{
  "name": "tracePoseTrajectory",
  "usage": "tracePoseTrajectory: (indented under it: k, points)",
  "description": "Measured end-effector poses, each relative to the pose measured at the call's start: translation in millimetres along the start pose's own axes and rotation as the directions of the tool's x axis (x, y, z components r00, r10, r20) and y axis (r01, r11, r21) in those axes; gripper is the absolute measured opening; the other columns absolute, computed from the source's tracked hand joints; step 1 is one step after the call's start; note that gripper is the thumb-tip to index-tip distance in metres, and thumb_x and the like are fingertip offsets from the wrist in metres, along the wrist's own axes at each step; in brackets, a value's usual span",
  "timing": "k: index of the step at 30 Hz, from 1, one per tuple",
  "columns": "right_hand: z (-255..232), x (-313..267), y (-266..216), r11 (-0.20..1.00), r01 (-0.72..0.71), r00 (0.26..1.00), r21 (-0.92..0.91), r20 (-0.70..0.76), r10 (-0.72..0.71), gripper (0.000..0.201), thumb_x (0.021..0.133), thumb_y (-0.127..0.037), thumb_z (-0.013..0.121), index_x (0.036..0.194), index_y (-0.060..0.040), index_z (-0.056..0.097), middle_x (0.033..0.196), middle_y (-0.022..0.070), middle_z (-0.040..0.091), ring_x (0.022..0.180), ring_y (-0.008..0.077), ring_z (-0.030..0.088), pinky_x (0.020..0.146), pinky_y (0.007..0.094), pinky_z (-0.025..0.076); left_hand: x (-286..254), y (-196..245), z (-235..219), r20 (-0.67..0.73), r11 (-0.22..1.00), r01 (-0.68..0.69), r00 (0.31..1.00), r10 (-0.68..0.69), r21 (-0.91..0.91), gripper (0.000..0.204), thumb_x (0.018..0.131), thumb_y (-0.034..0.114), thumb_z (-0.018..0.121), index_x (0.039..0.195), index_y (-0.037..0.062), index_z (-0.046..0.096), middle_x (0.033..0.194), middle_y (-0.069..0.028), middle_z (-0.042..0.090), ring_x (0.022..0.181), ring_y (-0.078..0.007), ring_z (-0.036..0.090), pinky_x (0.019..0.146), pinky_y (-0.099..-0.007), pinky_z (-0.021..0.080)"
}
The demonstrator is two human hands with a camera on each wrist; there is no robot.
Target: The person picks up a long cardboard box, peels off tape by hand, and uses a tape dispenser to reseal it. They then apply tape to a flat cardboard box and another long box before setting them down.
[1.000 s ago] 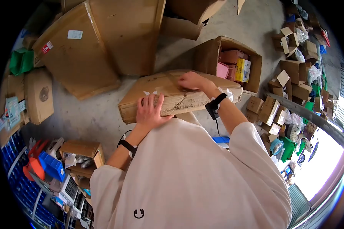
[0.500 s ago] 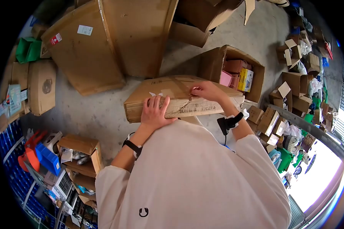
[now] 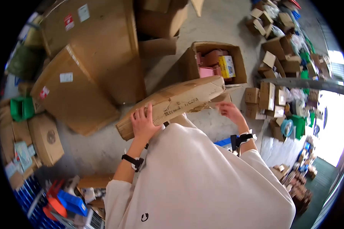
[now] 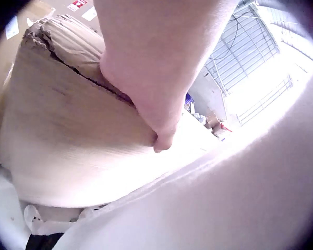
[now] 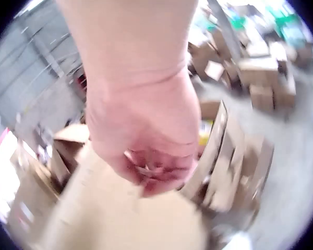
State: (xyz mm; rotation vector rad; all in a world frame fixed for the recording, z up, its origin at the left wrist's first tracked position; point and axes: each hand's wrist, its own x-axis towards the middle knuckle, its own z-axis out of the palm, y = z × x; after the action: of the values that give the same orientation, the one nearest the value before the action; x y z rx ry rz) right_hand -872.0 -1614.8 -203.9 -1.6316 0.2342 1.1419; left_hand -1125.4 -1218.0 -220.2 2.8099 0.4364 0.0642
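Note:
A long, flat cardboard box (image 3: 172,100) with dark printing on its side stands tilted in front of the person's body, its right end raised. My left hand (image 3: 143,124) grips its near side towards the left end, fingers spread over the printed face and thumb at the lower edge. In the left wrist view that hand (image 4: 151,78) lies along the box edge. My right hand (image 3: 230,111) is off the right end, fingers curled, pinching a thin torn strip (image 3: 212,104) that runs from the ragged side of the box. Motion blurs the right hand (image 5: 146,140) in its wrist view.
Beyond the flat box stands an open carton (image 3: 239,65) holding pink items and a yellow box (image 3: 227,66). Large cardboard sheets (image 3: 99,49) lean at the upper left. Smaller cartons (image 3: 266,95) are piled at the right. A blue bin (image 3: 72,202) stands at the lower left.
My right hand has moved from the top of the box out past its right end, drawing the strip along. The box has tilted, right end up; my left hand keeps its hold.

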Motion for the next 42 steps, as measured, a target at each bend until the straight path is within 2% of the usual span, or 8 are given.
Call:
tracePoseTrajectory:
  k: [1,3,11,17,24,28,34,42]
  points:
    - [-21,-3,41,0.722,-0.124,0.987,-0.68,-0.158,0.021,0.032,0.091,-0.015,0.063,0.12,-0.0072,0.075,0.105,0.0126,0.077,0.1,0.0268,0.073,0.09,0.0378,0.058,1,0,1,-0.033,1.0,-0.016,0.999,0.016,0.018,0.107,0.064,0.055,0.09,0.149,0.01,0.045,0.129,-0.0158,0.056,0.123,-0.0333,0.052,0.107,-0.0534,0.037]
    - [-34,-19,77,0.191,-0.278,0.937,-0.941,-0.31,-0.163,0.033,0.09,-0.02,0.061,0.118,-0.0095,0.076,0.109,0.0169,0.077,0.105,0.0339,0.072,0.091,0.0452,0.058,8,-1,0,0.001,0.999,-0.035,0.999,0.035,0.031,0.102,0.064,0.054,0.089,0.145,0.0081,0.047,0.125,-0.0168,0.056,0.119,-0.034,0.053,0.104,-0.0519,0.039]
    - [44,-55,105,0.679,-0.206,0.753,-0.705,-0.557,-0.351,0.029,0.088,-0.018,0.057,0.106,-0.0142,0.079,0.1,0.0233,0.075,0.096,0.0413,0.073,0.087,0.0505,0.058,12,1,-8,0.058,0.988,-0.108,0.993,0.102,0.113,0.098,0.067,0.056,0.088,0.139,0.0046,0.047,0.115,-0.0176,0.057,0.111,-0.0354,0.055,0.095,-0.0501,0.046]
    - [44,-77,220,0.899,-0.191,0.87,-0.394,-0.491,-0.031,0.027,0.089,-0.02,0.056,0.101,-0.0062,0.077,0.089,0.0205,0.075,0.072,0.0319,0.074,0.069,0.0393,0.059,11,0,-5,0.016,0.978,-0.141,0.99,0.14,0.157,0.099,0.068,0.058,0.088,0.138,0.0027,0.047,0.116,-0.0191,0.057,0.109,-0.0371,0.056,0.091,-0.05,0.048]
    - [52,-142,266,0.687,-0.415,0.89,-0.597,-0.423,0.169,0.042,0.086,-0.026,0.061,0.122,-0.0062,0.073,0.117,0.0208,0.075,0.111,0.0408,0.069,0.096,0.0499,0.056,18,8,-12,0.064,0.952,-0.231,0.973,0.223,0.199,0.106,0.067,0.05,0.09,0.149,0.007,0.038,0.123,-0.0197,0.055,0.116,-0.0381,0.055,0.096,-0.0514,0.047]
    - [35,-78,272,0.677,-0.131,0.891,-0.725,-0.385,-0.24,0.056,0.084,-0.023,0.071,0.137,-0.0087,0.06,0.124,0.0213,0.068,0.114,0.0419,0.066,0.098,0.0497,0.054,18,11,-10,0.234,0.978,-0.118,0.969,0.076,0.172,0.109,0.066,0.044,0.091,0.152,0.0092,0.034,0.128,-0.0207,0.053,0.12,-0.0388,0.054,0.098,-0.0533,0.045]
    - [57,-58,90,0.622,0.44,0.752,-0.648,-0.112,-0.649,0.064,0.087,-0.022,0.072,0.146,-0.0086,0.05,0.124,0.0197,0.064,0.109,0.0393,0.066,0.094,0.0467,0.056,16,16,-11,0.245,0.983,-0.101,0.968,0.062,0.152,0.109,0.064,0.044,0.091,0.151,0.0096,0.035,0.126,-0.0197,0.055,0.123,-0.0394,0.053,0.102,-0.0527,0.044]
    - [13,-81,99,0.413,0.321,0.824,-0.852,0.036,-0.566,0.061,0.089,-0.028,0.072,0.142,-0.0056,0.054,0.125,0.0217,0.064,0.111,0.041,0.066,0.094,0.0479,0.055,15,-3,-2,0.014,0.984,-0.004,1.0,0.001,0.179,0.111,0.06,0.04,0.094,0.154,0.0172,0.039,0.139,-0.0178,0.055,0.132,-0.037,0.05,0.11,-0.0528,0.039]
